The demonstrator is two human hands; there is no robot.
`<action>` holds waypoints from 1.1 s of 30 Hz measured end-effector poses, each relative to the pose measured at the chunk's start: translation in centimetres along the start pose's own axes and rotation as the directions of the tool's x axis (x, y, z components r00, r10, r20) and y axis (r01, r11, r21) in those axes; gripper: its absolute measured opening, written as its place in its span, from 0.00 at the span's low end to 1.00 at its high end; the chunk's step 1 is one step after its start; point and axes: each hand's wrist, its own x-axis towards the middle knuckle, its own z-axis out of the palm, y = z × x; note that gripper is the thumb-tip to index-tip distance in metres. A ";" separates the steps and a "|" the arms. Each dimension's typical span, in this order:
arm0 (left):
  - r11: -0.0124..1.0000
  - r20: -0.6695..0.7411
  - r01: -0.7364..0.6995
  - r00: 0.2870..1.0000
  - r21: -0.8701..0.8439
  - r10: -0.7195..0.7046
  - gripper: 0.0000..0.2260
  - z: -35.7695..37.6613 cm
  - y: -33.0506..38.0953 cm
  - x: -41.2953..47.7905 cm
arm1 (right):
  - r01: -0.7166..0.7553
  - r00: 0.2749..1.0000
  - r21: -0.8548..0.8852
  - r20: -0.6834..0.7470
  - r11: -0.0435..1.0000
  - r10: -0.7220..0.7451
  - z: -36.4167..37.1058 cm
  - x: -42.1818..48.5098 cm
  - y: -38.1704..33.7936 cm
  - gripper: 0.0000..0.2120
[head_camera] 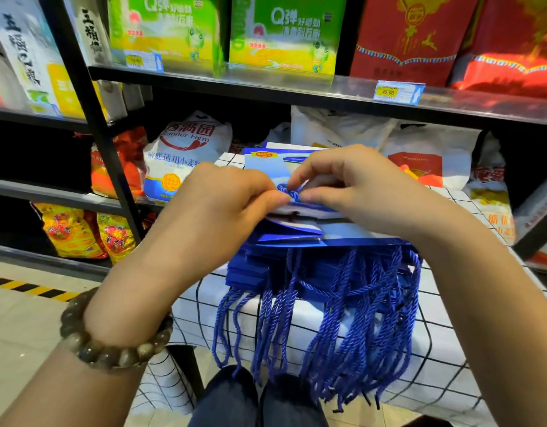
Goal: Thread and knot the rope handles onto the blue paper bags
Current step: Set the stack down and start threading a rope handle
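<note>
Likely knotting now: keep the loop small and snug against the paper, pin it with left hand, pull the tail with right hand to stop slip-back through the bag. Pinches twisted blue rope in curled fingertips of both, on top blue paper bag lying flat atop bag stack on checked table. Glossy blue-and-white paper, finished rope handles dangling over near edge.

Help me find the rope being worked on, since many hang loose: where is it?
In the head view, near centre, the rope is pinched between the left hand and right hand, just over the top blue bag.
</note>
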 end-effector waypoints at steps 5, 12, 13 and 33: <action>0.998 -0.050 0.059 0.997 0.010 -0.058 0.13 -0.3 -0.9 0.3 | -0.001 0.973 0.022 0.231 1.000 -0.004 -0.7 -0.4 -0.4 0.16; 0.970 -0.242 0.185 0.960 0.160 -0.143 0.15 -1.1 1.2 -0.3 | 0.134 0.975 -0.330 0.212 0.934 -0.065 0.7 0.7 -0.5 0.18; 0.938 -0.191 0.205 0.969 0.281 -0.154 0.18 -1.1 1.8 -0.3 | 0.133 0.975 -0.336 0.211 0.932 -0.063 0.6 0.8 -0.5 0.16; 0.945 0.273 0.279 0.935 -0.171 -0.227 0.19 -0.7 -1.4 0.5 | 0.005 0.999 -0.204 -0.039 0.979 -0.014 1.2 -0.3 0.0 0.15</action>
